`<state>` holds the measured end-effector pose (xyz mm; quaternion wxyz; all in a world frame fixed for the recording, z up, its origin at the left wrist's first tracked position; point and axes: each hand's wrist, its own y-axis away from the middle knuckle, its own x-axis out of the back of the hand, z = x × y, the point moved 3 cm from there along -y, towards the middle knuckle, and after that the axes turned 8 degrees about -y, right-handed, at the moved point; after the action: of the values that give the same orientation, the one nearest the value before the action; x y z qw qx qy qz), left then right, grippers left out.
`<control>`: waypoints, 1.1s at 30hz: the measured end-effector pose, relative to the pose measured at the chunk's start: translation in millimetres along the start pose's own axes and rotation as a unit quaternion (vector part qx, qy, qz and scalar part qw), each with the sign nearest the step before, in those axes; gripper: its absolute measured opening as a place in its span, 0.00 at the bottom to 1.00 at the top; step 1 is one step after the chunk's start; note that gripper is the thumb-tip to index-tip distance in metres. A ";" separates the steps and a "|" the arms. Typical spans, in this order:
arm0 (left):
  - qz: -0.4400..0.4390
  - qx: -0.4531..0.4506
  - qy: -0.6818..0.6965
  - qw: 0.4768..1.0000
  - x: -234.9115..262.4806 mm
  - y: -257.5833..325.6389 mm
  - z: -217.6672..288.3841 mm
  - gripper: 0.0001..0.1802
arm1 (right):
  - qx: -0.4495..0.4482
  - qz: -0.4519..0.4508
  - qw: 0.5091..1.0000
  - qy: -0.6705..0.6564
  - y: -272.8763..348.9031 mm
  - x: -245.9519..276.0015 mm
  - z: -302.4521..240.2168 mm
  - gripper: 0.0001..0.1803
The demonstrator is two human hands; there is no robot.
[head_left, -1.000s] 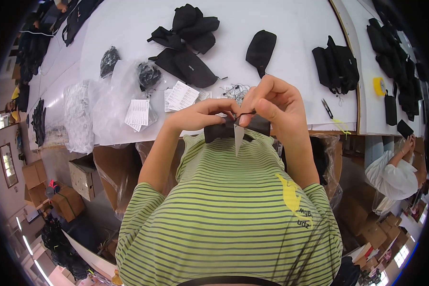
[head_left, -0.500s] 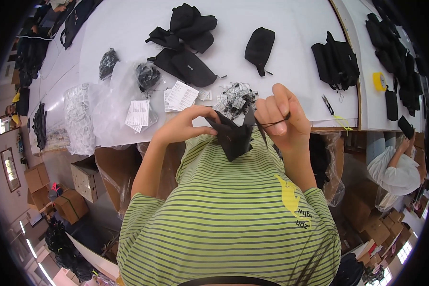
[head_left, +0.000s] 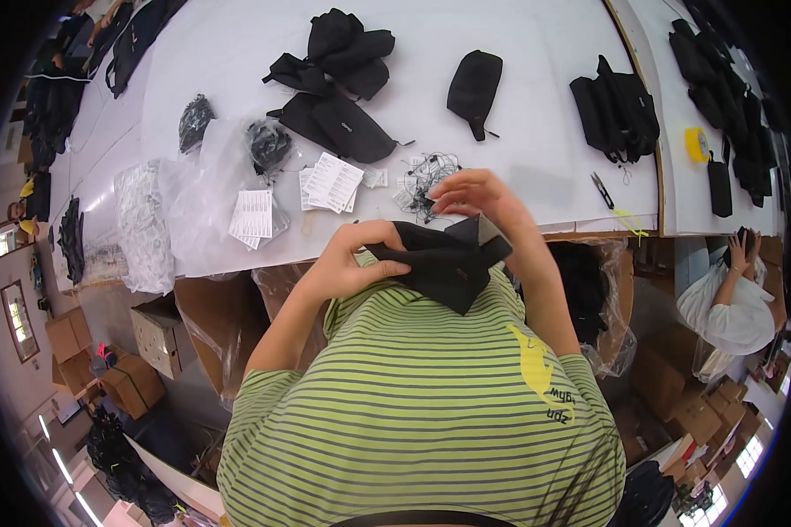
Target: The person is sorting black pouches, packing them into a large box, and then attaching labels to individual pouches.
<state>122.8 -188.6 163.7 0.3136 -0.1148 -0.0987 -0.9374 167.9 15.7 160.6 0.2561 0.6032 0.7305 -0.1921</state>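
Observation:
My left hand [head_left: 365,259] is closed on the edge of a small black fabric pouch [head_left: 448,277], thumb on the near side, holding it in front of my shirt. A small grey flap [head_left: 487,230] shows at the pouch's right end. Beyond the pouch, my right hand [head_left: 483,195] hovers at the right side of a tangled heap of thin black cords [head_left: 430,183]. Its fingers are bent and apart, pointing left; whether they touch a cord I cannot tell. White printed cards [head_left: 332,183] lie left of the cords.
Several black pouches [head_left: 338,125] lie farther back, another pouch [head_left: 475,92] right of them. Clear plastic bags [head_left: 206,198] and more cards [head_left: 253,215] are at the left. Snips [head_left: 602,189], folded black pouches [head_left: 615,114] and yellow tape [head_left: 696,145] are at the right. A person [head_left: 729,294] works there.
My right hand has let go of the thin black cord near the pouch and moved left and forward to the cord heap. The pouch has come lower and spread wider in my left hand.

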 end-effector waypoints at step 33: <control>-0.128 0.105 -0.163 0.973 4.4 8.5 32.3 0.13 | -0.006 0.279 0.885 -0.371 9.7 63.4 21.0 0.17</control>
<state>129.5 -189.5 196.7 0.1808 -0.2189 -0.2607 -0.9227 171.4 55.0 105.8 0.5557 0.6652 0.3843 -0.3179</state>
